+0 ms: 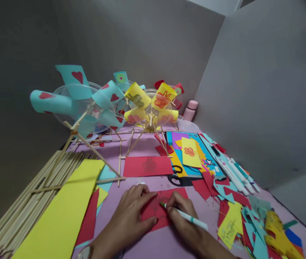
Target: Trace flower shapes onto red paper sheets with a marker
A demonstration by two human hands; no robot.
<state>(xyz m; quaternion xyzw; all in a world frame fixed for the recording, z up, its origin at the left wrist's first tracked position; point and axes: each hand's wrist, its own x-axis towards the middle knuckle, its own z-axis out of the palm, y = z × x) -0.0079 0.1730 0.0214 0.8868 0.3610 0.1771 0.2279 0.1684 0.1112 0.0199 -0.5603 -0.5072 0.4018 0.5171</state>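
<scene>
My left hand [129, 216] lies flat with fingers spread on a red paper sheet [160, 207], pinning it to the pink table [139, 151]. My right hand [181, 212] grips a white marker pen with a green tip [187, 217], and the tip touches the red sheet, where faint drawn lines show. A second red paper strip [147, 166] lies just beyond the hands.
Paper windmills, a turquoise one [80, 102] and a yellow one [150, 104], stand on stick frames at the back. A bundle of wooden sticks [26, 201] and a yellow sheet [66, 208] lie left. Scissors [178, 178], markers [233, 174], paper scraps and a yellow glue gun [278, 233] lie right. A pink bottle [190, 109] stands by the wall.
</scene>
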